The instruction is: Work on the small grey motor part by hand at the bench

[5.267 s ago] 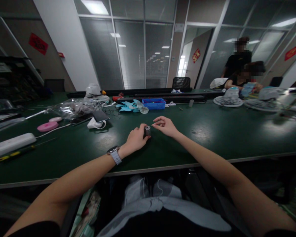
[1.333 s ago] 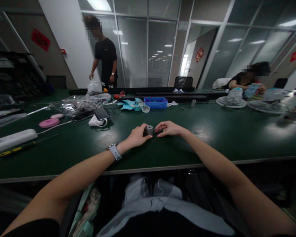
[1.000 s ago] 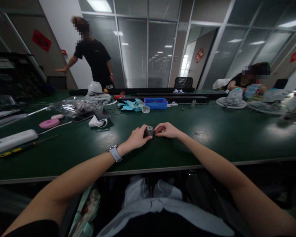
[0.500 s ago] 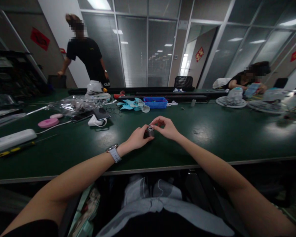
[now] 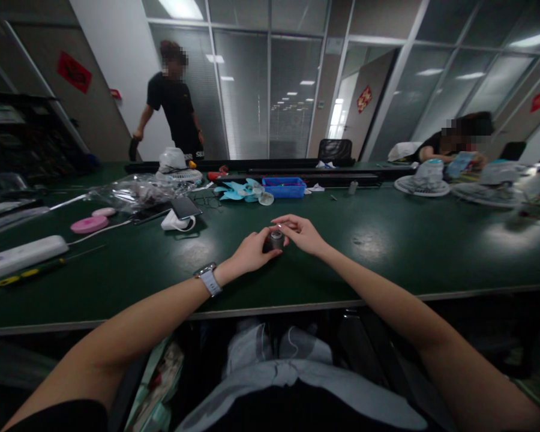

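A small grey metal cylinder (image 5: 277, 241) with a round opening in its top stands upright on the green table in front of me. My left hand (image 5: 254, 251), with a watch on the wrist, is closed around it, thumb on the near side. Just above and behind its top is my right hand (image 5: 303, 234). The thumb and index finger there are pinched together; whatever they hold, if anything, is too small to make out. The other right fingers are bent behind the cylinder, partly hidden.
A blue tray (image 5: 283, 188) and light-blue fan blades (image 5: 239, 190) lie beyond my hands. To the left are a white charger (image 5: 175, 222), a pink disc (image 5: 89, 224), a power strip (image 5: 24, 258) and a screwdriver (image 5: 27, 274). Another small cylinder (image 5: 353, 188) stands behind right.
My right fingertips have shifted slightly over the cylinder's top and pinch closer together. My left hand keeps its hold. The person standing at the back left has moved to the right.
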Motion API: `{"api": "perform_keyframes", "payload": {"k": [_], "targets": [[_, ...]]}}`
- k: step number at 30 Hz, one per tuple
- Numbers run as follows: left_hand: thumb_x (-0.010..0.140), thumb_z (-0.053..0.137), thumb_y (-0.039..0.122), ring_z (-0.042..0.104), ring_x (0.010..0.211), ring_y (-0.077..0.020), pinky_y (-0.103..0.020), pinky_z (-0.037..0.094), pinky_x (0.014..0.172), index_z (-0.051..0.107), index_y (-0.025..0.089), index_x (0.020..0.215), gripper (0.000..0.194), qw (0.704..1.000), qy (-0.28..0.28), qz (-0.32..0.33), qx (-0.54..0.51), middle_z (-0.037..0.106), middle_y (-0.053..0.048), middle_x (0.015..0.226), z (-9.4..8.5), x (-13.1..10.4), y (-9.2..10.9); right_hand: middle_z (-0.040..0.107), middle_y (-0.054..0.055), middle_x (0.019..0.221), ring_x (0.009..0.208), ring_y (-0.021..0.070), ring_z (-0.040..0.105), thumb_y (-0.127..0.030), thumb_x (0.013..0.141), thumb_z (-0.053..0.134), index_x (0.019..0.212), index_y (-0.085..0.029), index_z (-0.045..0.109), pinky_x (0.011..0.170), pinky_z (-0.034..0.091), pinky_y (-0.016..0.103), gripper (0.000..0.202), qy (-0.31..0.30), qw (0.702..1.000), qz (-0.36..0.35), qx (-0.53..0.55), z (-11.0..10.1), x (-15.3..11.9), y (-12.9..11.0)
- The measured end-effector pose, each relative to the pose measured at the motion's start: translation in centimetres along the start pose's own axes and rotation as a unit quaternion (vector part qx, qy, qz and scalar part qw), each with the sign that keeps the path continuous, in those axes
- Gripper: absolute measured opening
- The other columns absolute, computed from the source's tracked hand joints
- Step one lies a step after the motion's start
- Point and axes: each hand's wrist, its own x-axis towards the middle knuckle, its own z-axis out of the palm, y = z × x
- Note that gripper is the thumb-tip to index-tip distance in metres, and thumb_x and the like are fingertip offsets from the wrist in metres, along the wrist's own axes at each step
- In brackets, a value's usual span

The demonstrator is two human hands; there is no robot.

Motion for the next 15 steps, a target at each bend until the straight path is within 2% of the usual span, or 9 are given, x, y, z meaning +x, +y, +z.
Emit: {"api": "perform_keyframes", "payload": {"k": [5,10,15], "targets": [[0.081,0.065,0.043,0.064,0.091,-0.0254,-0.036,0.05,0.077,0.051,0.019,0.12,0.048,1.0,-0.004,-0.007,-0.003,0.067,-0.008,0.101,-0.08,-0.03,0.0,0.072,0.005,0.079,0.048,0.0085,0.057,-0.038,0.081,0.064,0.103,-0.015,0.063,0.05,0.049,0.023,0.032,0.04,0.999,0.019,-0.006,-0.23,0.0,-0.25],[0.08,0.066,0.041,0.064,0.089,-0.0242,-0.035,0.05,0.076,0.053,0.021,0.112,0.04,1.0,-0.009,-0.016,-0.013,0.068,-0.006,0.096,-0.3,0.03,0.27,0.068,0.003,0.069,0.064,0.015,0.066,-0.039,0.08,0.066,0.097,-0.015,0.063,0.049,0.051,0.022,0.029,0.077,0.997,0.017,-0.018,-0.27,0.06,-0.2],[0.08,0.066,0.042,0.064,0.09,-0.0248,-0.036,0.05,0.077,0.052,0.02,0.116,0.045,1.0,-0.006,-0.019,-0.012,0.068,-0.008,0.098,-0.23,-0.01,0.21,0.071,0.005,0.086,0.062,0.0113,0.064,-0.035,0.078,0.068,0.101,-0.017,0.064,0.051,0.053,0.022,0.031,0.053,0.998,0.018,-0.012,-0.04,-0.07,-0.08]]}}
